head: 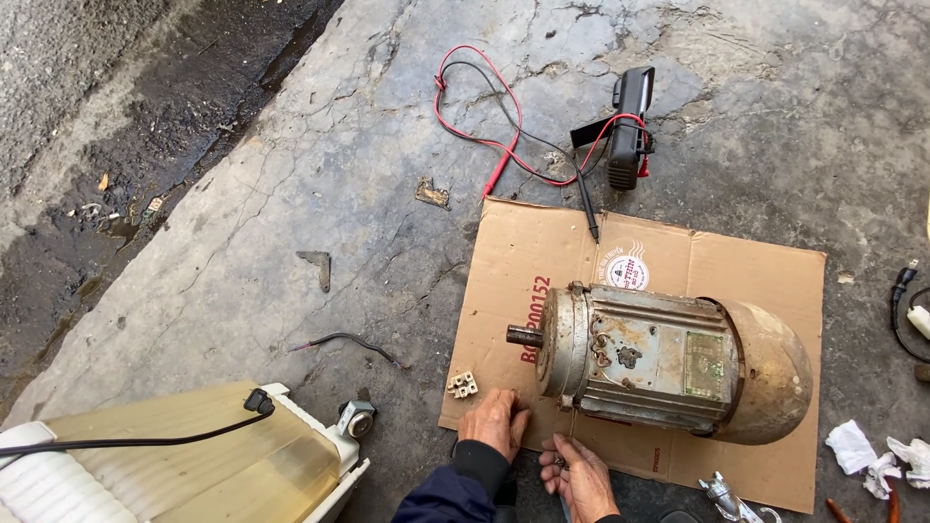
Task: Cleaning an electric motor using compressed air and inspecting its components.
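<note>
We see a cracked grey concrete floor point(291, 242) first, and on it a flattened brown cardboard sheet point(756, 281) that carries a worn, rust-stained grey metal electric motor point(668, 363), lying on its side with its stub shaft point(524, 336) pointing left and its domed fan cover point(775, 373) to the right. We judge the motor heavy, rigid and grimy; its finned body or the two ends look like the safest places to grip, not the shaft. At lower left stands a yellowed translucent plastic casing point(194, 465), cut off by the frame. Beyond the cardboard lies a black clamp-style meter point(630, 126) with red and black leads point(484, 116). A small cream terminal block point(462, 384) sits on the cardboard just left of our left hand point(494, 421), which rests flat and open on the sheet near the motor's front foot. Our right hand point(579, 475) is curled shut around something small and dark; we cannot tell what. White rags point(872, 453) and tools at the right edge are partly cropped.
</note>
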